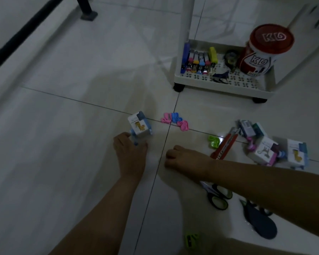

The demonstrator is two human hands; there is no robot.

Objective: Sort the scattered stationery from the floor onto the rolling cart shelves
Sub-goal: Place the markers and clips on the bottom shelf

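Now left hand (130, 150) grips the blue sharpener box (139, 126) by its fingertips; right hand (184, 157), curled empty, rests just beside it.

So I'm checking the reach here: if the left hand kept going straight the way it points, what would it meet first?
The left hand points up the floor and already touches the blue boxed sharpener. That comes first; beyond it only bare tile shows.
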